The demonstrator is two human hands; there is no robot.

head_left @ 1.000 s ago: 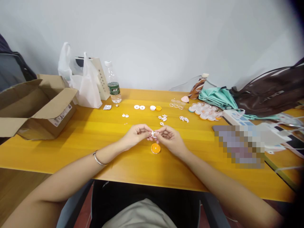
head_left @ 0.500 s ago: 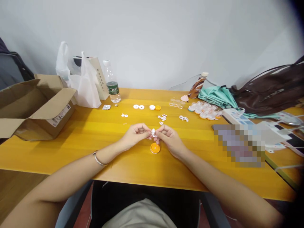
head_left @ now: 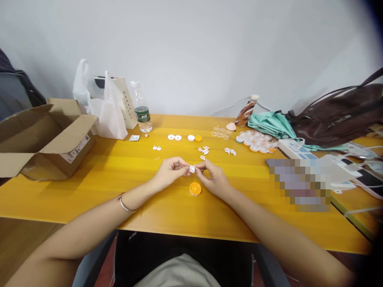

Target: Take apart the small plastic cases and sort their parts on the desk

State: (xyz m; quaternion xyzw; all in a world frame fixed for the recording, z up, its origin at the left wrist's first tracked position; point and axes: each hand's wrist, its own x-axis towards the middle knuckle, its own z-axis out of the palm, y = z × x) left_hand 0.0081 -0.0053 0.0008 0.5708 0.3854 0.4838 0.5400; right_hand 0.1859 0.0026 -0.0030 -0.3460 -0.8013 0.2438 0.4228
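Observation:
Between my two hands is a small shiny silvery-white piece (head_left: pixel 192 169) that looks like crinkled foil. The thumb and fingers of my left hand (head_left: pixel 173 169) pinch its left side. My right hand (head_left: pixel 212 177) has its thumb and index fingertip pinched at the right edge of the same piece. Just below the hands, on the table, lies a round orange disc-shaped part (head_left: pixel 195 188) with a pale rim underneath. Small white cut-out pieces (head_left: pixel 204 150) lie beyond my right hand. Two small white round parts (head_left: pixel 156 148) are beyond my left hand.
White rings (head_left: pixel 174 137), an orange ring (head_left: pixel 198 138) and clear rings (head_left: pixel 220 133) lie farther back. Capped clear cases (head_left: pixel 257 141) stand right. A cardboard box (head_left: pixel 60 143) and water bottle (head_left: pixel 143 111) are left; a blurred-out flat object (head_left: pixel 299 185) lies right.
The silvery piece has turned between my fingertips and shows a flatter, squarer face. My right fingers have drawn slightly back to its edge. The camera view has tilted up a little.

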